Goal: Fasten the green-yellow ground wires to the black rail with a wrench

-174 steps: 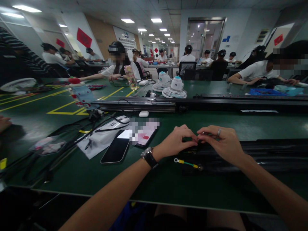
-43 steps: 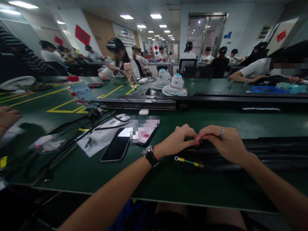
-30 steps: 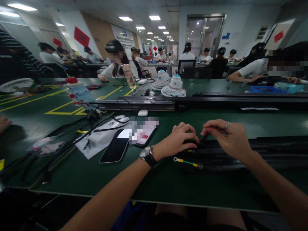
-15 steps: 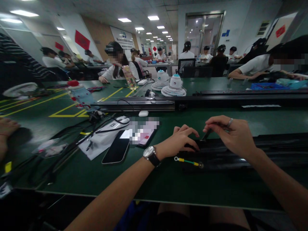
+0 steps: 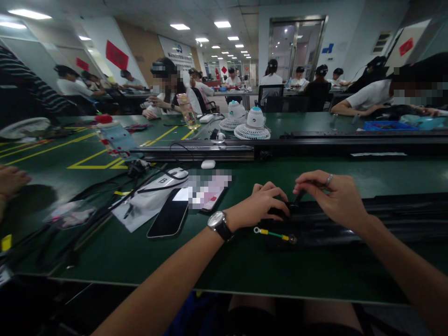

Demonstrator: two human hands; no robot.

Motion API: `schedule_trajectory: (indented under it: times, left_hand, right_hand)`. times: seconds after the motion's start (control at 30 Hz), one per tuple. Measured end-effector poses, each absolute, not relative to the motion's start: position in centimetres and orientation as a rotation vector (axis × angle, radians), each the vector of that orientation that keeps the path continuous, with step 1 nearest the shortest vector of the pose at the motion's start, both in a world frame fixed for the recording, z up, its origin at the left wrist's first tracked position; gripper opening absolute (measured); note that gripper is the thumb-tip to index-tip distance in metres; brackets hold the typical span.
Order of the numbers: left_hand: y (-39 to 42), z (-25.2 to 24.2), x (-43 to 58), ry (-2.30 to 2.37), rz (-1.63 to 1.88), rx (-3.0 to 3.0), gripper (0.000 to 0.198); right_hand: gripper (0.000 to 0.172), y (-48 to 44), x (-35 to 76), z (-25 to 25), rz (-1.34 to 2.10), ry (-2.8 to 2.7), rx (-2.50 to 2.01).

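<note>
A long black rail point(image 5: 329, 233) lies on the green table at the right. My left hand point(image 5: 268, 203), with a watch on its wrist, rests at the rail's left end, its fingers bent against a dark part there; what it grips is too dark to tell. Above the rail, my right hand point(image 5: 325, 191), with a ring, pinches a small dark tool point(image 5: 299, 196) that slants down to the rail's end. A short green wire point(image 5: 275, 234) with yellow sleeves and ring terminals is attached near the rail's front left edge.
Left of my hands lie a black phone point(image 5: 170, 214), a pink phone point(image 5: 214, 198), a white bag point(image 5: 145, 200) and black cables. Behind are metal rails point(image 5: 199, 153), a white earphone case point(image 5: 208, 164) and two white fans point(image 5: 253, 123). A person's hand point(image 5: 12, 182) is at far left.
My right hand has shifted slightly left, with the tool still pinched. My left hand stays nearly in place. A person across the table has raised a hand.
</note>
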State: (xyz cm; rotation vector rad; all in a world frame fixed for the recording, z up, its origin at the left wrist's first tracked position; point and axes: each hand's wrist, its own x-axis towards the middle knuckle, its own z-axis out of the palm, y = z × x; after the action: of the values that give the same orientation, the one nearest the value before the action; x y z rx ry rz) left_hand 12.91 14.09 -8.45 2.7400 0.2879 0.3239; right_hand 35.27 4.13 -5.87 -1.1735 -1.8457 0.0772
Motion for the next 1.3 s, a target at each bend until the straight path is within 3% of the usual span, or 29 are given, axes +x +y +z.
schedule_trajectory:
  times: [0.47,0.73,0.97,1.3]
  left_hand:
    - [14.3,-8.1,13.0,0.302,0.292,2.751,0.008]
    - [14.2,-7.6,12.5,0.283,0.245,2.782,0.021]
    - [14.3,-7.5,12.4,0.309,0.198,2.75,0.009]
    - [14.5,-7.6,12.2,0.275,0.183,2.766,0.012]
  right_hand:
    - [0.015,4.5,34.8,-5.8,0.159,-1.878,-1.105]
    - [0.015,4.8,34.4,-5.9,0.173,-1.884,-1.076]
    - [0.016,5.0,34.0,-6.4,0.203,-1.881,-1.066]
    - [0.015,5.1,33.7,-6.5,0.213,-1.867,-1.063]
